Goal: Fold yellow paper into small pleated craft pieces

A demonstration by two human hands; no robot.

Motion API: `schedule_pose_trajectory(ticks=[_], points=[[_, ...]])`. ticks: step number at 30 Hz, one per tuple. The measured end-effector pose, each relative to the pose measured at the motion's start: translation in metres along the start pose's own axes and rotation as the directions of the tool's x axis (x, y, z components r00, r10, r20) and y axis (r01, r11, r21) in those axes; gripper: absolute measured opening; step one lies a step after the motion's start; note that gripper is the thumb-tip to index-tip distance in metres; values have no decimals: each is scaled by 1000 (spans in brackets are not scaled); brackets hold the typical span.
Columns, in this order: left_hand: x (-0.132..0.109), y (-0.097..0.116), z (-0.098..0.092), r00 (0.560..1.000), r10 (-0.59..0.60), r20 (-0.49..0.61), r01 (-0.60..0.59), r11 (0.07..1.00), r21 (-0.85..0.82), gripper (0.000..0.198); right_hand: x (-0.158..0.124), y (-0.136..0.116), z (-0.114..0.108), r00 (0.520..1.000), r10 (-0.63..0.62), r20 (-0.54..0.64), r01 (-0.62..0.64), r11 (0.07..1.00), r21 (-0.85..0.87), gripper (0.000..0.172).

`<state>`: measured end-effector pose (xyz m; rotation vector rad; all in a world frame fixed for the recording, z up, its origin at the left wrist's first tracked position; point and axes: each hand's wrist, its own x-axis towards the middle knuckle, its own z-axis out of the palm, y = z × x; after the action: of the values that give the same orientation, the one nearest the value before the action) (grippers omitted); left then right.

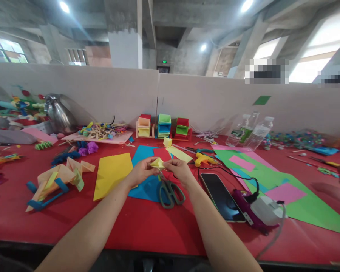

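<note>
Between my two hands is a small folded piece of yellow paper (158, 163), held up over the middle of the table. My left hand (143, 172) pinches its left side, and the fingers of my right hand (179, 169) are closed on its right edge. Just below lies a pair of scissors (170, 194) with dark green handles, its blades partly hidden by my hands. Under them are blue paper (147, 192) and red paper. A yellow sheet (112, 175) lies to the left. Behind my right hand are a pale yellow strip (179, 154) and a small yellow folded piece (167, 142).
A yellow glue gun (205, 159), a phone (222, 196) and a purple power strip (253, 213) with cables lie to the right. Green sheets (314, 204) and plastic bottles (260, 132) are beyond. Folded paper models (164, 125) stand by the partition; a peach paper model (56, 177) sits left.
</note>
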<state>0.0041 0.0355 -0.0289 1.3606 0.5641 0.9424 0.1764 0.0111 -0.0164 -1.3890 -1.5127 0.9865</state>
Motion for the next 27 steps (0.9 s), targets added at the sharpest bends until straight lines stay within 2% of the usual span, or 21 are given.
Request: schedule_pose_trajectory(ticks=[3, 10, 19, 27], points=[[1, -2, 0, 1000, 7, 1, -7, 999, 42, 47, 0, 2, -1, 1000, -18, 4, 18, 999, 32, 26], [-1, -1, 1, 1000, 2, -11, -1, 997, 77, 44, -1, -4, 1, 981, -171, -94, 180, 980, 90, 14], [-1, 4, 2, 995, -28, -92, 30, 999, 22, 44, -7, -17, 5, 927, -357, -116, 360, 933, 1, 15], [-1, 0, 2, 994, -48, -100, 52, 998, 45, 42, 0, -4, 5, 924, -372, -85, 362, 925, -113, 19]])
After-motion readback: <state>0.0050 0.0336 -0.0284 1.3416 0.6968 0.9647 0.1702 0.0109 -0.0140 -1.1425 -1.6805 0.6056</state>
